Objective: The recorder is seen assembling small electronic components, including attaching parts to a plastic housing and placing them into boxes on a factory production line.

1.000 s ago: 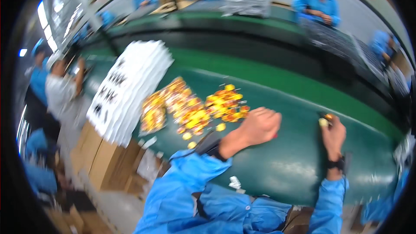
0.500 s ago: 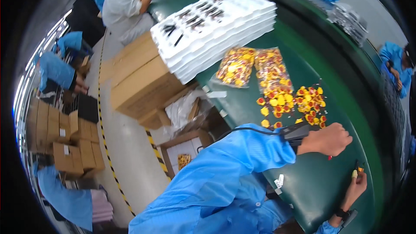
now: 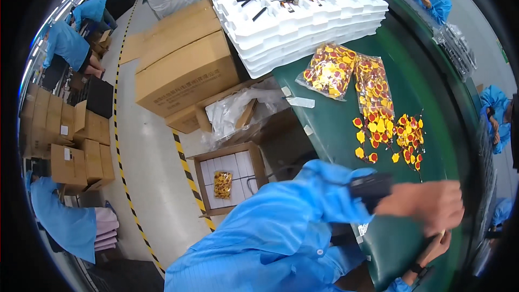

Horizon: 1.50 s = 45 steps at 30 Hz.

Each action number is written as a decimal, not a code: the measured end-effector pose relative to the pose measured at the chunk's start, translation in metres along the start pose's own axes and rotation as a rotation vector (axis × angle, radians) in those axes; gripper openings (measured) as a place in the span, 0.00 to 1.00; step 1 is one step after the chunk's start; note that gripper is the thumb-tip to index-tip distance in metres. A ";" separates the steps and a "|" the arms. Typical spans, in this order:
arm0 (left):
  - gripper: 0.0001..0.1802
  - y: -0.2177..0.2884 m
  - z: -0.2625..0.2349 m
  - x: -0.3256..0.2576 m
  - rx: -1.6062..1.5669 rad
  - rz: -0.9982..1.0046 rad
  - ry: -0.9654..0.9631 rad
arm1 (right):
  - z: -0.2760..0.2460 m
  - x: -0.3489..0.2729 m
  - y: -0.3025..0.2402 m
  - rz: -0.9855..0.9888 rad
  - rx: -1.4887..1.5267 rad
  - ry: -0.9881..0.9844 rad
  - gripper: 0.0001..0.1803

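Note:
My left hand [image 3: 427,205], blurred by motion, is closed over the green tabletop [image 3: 400,249], with its fingers curled toward the right. Whatever it may hold is hidden. Just below it my right hand [image 3: 437,247] is partly covered by the left; its fingers look pinched around something small that I cannot make out. Beyond the left hand lie loose small yellow and red discs [image 3: 409,135] with thin dark leads. More of them spill from a clear plastic bag [image 3: 373,84], and another full bag [image 3: 328,70] lies beside it.
A stack of white foam trays [image 3: 303,16] holding small black parts stands at the far side. Left of the table are cardboard boxes [image 3: 184,70] and an open carton [image 3: 259,157] with a small bag of discs [image 3: 223,185] inside. Co-workers in blue work around.
My left hand has moved right and nearer, and now overlaps my right hand. The right hand, which held a small dark and orange piece, has shifted slightly. The whole view has tilted.

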<state>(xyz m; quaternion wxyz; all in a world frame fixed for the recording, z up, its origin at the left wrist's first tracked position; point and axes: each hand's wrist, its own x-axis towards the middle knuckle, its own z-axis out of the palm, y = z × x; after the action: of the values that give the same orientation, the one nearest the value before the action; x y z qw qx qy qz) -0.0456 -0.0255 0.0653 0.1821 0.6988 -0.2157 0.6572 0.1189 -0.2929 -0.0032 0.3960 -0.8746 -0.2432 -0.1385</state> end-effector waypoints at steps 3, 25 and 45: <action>0.14 0.050 -0.111 -0.017 0.047 -0.010 0.100 | -0.009 -0.003 0.013 -0.026 -0.061 0.021 0.17; 0.27 -0.075 -0.405 -0.477 0.967 -1.717 -0.851 | -0.012 -0.003 0.031 -0.059 -0.522 0.236 0.17; 0.29 -0.055 -0.495 -0.461 0.834 -1.709 -0.859 | -0.008 -0.004 0.031 -0.075 -0.515 0.112 0.12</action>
<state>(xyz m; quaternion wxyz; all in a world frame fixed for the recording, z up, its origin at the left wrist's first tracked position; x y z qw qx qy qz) -0.4512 0.3160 -0.3581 0.2387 0.8012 0.5481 0.0280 0.1314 -0.3178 -0.0194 0.1679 -0.9279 -0.2097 -0.2584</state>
